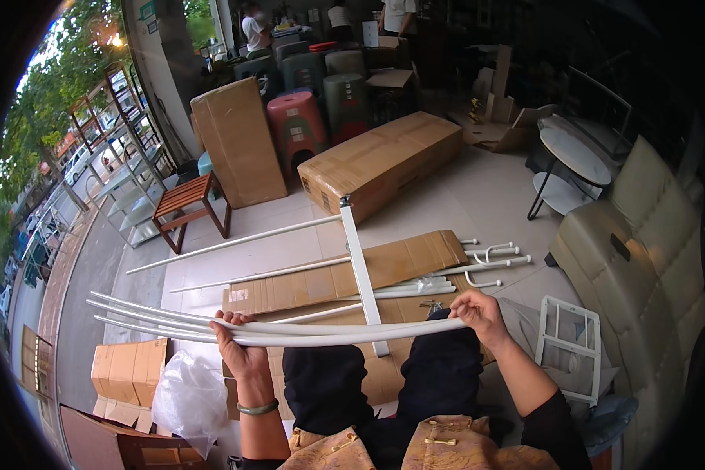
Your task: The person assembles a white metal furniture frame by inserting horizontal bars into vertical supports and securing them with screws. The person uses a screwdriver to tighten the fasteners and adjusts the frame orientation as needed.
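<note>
Across my lap runs a bundle of several long white tubes (321, 337), their far ends fanning out to the left. My left hand (241, 348), with a bangle at its wrist, is closed round the bundle toward the left. The right hand (480, 317) pinches the tubes at their right end. Just beyond lies a white frame (360, 270), with a flat crossbar and thin rods reaching left. Flattened cardboard (345, 274) lies under part of it. White hooked rods (489, 270) rest at the cardboard's right end. Small metal hardware (433, 305) sits near my right hand, its kind unclear.
A long taped carton (384, 160) and an upright carton (239, 145) stand ahead, before stacked stools (298, 121). A wooden stool (188, 205) is at left, clear plastic wrap (188, 395) near my left arm. On the right are a beige sofa (642, 227) and a small white rack (569, 345).
</note>
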A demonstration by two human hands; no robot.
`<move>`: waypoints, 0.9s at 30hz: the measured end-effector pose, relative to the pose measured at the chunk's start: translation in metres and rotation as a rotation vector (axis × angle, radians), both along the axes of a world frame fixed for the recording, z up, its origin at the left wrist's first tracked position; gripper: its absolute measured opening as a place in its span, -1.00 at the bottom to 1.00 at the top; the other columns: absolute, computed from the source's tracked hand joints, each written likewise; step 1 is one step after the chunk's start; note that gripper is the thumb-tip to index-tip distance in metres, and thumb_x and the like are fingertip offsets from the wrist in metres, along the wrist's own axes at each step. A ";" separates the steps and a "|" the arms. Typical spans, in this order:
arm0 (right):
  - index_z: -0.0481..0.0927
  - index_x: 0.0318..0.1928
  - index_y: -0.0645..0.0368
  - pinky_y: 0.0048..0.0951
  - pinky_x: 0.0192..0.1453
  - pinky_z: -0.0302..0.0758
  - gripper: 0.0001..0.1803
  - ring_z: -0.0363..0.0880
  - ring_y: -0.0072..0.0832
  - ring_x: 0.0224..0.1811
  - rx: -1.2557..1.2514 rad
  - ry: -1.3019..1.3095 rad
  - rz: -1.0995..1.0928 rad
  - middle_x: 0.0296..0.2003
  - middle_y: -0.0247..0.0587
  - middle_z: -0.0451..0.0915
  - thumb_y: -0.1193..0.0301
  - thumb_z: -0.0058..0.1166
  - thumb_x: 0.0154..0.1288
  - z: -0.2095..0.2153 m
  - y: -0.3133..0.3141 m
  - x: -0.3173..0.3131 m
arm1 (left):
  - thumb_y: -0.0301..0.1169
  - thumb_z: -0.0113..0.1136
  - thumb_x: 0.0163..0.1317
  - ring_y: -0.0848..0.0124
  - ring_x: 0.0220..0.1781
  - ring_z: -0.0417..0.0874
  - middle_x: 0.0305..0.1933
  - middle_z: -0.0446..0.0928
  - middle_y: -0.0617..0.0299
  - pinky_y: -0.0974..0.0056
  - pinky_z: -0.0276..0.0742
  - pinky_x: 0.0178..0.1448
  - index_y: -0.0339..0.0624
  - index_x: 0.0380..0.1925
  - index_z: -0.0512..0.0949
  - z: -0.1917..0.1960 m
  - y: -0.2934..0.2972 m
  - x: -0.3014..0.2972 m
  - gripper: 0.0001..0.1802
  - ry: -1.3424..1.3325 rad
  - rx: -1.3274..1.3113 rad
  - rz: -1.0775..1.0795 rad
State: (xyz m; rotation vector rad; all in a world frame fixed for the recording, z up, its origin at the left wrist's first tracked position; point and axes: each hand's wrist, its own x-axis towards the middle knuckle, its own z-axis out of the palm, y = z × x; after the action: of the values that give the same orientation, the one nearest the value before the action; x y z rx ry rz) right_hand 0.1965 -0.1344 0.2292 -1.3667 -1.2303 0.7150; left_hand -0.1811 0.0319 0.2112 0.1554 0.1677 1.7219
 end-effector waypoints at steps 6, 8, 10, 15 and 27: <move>0.54 -0.35 0.24 -0.64 -0.21 0.31 -0.86 0.43 -0.69 -0.35 0.017 0.339 -0.277 -0.43 -0.36 0.55 0.41 0.12 0.21 -0.018 0.019 -0.008 | -0.21 0.14 0.29 0.47 -0.39 0.37 -0.45 0.29 0.33 0.31 0.49 -0.12 -0.18 -0.23 0.35 0.002 0.000 0.005 -0.71 0.004 0.048 -0.010; 0.54 -0.39 0.23 -0.54 -0.03 0.29 -0.85 0.44 -0.61 -0.24 -0.034 0.378 -0.265 -0.42 -0.32 0.55 0.39 0.05 0.21 -0.021 0.023 -0.015 | -0.20 0.15 0.28 0.47 -0.39 0.38 -0.46 0.29 0.32 0.31 0.50 -0.12 -0.18 -0.25 0.35 0.006 0.000 0.003 -0.70 0.012 0.053 -0.015; 0.54 -0.41 0.23 -0.53 -0.02 0.29 -0.84 0.44 -0.60 -0.24 -0.038 0.402 -0.241 -0.42 -0.32 0.55 0.38 0.04 0.21 -0.024 0.029 -0.023 | -0.20 0.16 0.28 0.47 -0.39 0.40 -0.46 0.31 0.32 0.30 0.50 -0.12 -0.19 -0.26 0.35 0.009 0.000 0.001 -0.69 0.019 0.051 -0.001; 0.50 -0.47 0.23 -0.51 -0.14 0.30 -0.79 0.42 -0.55 -0.38 0.004 0.507 -0.215 -0.51 -0.29 0.50 0.35 0.01 0.20 -0.023 0.041 -0.045 | -0.19 0.16 0.28 0.47 -0.36 0.42 -0.39 0.35 0.32 0.30 0.51 -0.09 -0.19 -0.25 0.36 0.012 -0.001 -0.004 -0.69 0.026 0.051 0.047; 0.48 -0.44 0.20 -0.60 -0.25 0.20 -0.79 0.28 -0.70 -0.41 -0.004 0.332 -0.066 -0.51 -0.46 0.40 0.32 0.01 0.26 -0.013 0.041 -0.053 | -0.18 0.11 0.33 0.61 -0.57 0.23 -0.61 0.17 0.46 0.39 0.39 -0.35 -0.05 -0.50 0.30 0.011 0.003 -0.002 -0.68 0.055 0.056 0.036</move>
State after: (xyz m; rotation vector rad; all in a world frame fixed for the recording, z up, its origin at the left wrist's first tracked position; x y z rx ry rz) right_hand 0.1438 -0.0938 0.2158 -1.2273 -0.9175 0.8591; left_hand -0.1830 0.0350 0.2219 0.2428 0.1634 1.7600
